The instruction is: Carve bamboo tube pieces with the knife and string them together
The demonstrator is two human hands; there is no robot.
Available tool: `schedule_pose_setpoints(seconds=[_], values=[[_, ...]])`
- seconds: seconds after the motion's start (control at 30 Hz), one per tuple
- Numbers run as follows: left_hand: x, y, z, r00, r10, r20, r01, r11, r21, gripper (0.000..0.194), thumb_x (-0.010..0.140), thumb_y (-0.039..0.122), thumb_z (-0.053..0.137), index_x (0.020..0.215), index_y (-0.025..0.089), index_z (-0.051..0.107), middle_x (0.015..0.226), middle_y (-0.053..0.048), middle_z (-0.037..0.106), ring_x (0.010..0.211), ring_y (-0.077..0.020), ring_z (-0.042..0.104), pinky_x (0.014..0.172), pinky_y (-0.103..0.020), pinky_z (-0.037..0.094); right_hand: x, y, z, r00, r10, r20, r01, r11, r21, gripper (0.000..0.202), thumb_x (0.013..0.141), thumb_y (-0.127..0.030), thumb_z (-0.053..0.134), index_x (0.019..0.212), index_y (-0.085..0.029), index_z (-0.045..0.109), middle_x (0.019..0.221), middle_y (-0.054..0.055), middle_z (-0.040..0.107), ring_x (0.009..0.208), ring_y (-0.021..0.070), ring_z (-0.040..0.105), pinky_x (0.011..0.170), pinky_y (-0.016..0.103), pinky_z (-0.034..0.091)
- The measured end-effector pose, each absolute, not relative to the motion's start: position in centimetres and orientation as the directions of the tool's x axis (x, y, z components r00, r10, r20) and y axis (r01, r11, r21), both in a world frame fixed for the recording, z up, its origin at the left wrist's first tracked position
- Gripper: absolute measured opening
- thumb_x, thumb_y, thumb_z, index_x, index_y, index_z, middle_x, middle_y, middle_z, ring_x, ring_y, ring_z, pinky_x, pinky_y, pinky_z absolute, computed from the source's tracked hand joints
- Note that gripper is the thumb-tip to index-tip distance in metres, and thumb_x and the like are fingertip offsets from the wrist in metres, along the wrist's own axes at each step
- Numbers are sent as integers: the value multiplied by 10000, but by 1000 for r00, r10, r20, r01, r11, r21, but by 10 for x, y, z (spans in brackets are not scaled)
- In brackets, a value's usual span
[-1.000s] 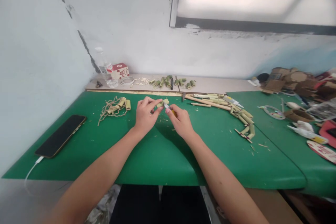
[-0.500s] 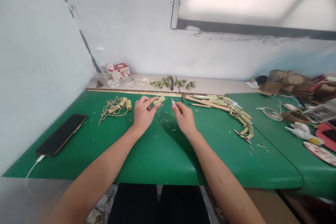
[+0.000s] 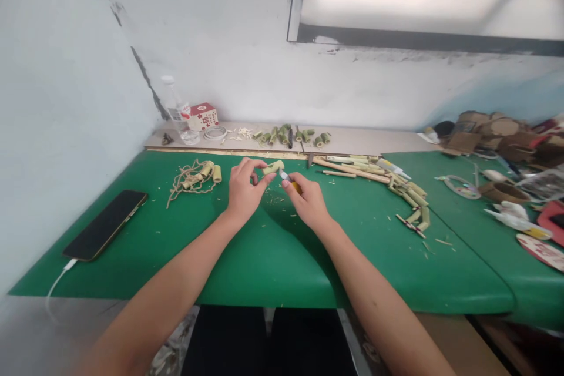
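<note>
Head view: a green table [image 3: 282, 258] spans the scene, a phone [image 3: 106, 225] lying at its left and a hammer [image 3: 348, 169] toward the right, beside joined bamboo pieces [image 3: 416, 202]; the right hand [image 3: 307, 200] is closed around a knife [image 3: 291, 182], its blade at the tube's near right end; the left hand [image 3: 245, 188], thumb and fingers slightly parted, pinches that short bamboo tube [image 3: 273, 167] (pale green, just above the table's middle); small shavings [image 3: 275, 200] lie below it
</note>
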State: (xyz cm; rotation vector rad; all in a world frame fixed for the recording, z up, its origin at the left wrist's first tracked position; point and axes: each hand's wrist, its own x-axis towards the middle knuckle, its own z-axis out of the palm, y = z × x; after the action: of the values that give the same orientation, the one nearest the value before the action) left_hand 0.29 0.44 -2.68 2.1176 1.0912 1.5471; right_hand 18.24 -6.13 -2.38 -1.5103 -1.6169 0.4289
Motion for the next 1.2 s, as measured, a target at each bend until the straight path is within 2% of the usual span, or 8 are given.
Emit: schedule_pose_setpoints(seconds=[0.2,0.5,0.8,1.2], values=[[3,3,-26,142,713,687,412,-674,613,146,940,216,775,966,240,633,866,30,632,648,-140,554,830,-346,498,182,-61,-25,87,933,349,645,215,-733,395,1014,-583,515,932,-228,665,608,-31,561,555,151,465,582,284,298],[3,4,-29,169,713,680,407,-679,611,171,941,135,737,943,234,598,1011,-1,674,642,-119,559,809,-342,524,181,-62,-24,67,938,340,643,220,-733,378,1001,-572,526,925,-228,663,605,-30,553,556,152,459,580,282,302],[3,4,-29,195,720,666,380,-682,625,168,922,114,719,929,230,598,1033,-5,666,618,-106,546,802,-339,521,181,-62,-24,51,946,321,653,211,-728,385,1000,-573,532,950,-220,676,627,-28,579,571,150,469,587,279,320],[4,5,-28,177,643,745,335,-752,568,225,871,83,720,960,228,574,922,38,631,592,-94,531,813,-321,483,182,-60,-26,40,945,325,668,217,-712,383,1002,-564,539,960,-212,682,621,-27,575,561,147,467,574,278,305]])
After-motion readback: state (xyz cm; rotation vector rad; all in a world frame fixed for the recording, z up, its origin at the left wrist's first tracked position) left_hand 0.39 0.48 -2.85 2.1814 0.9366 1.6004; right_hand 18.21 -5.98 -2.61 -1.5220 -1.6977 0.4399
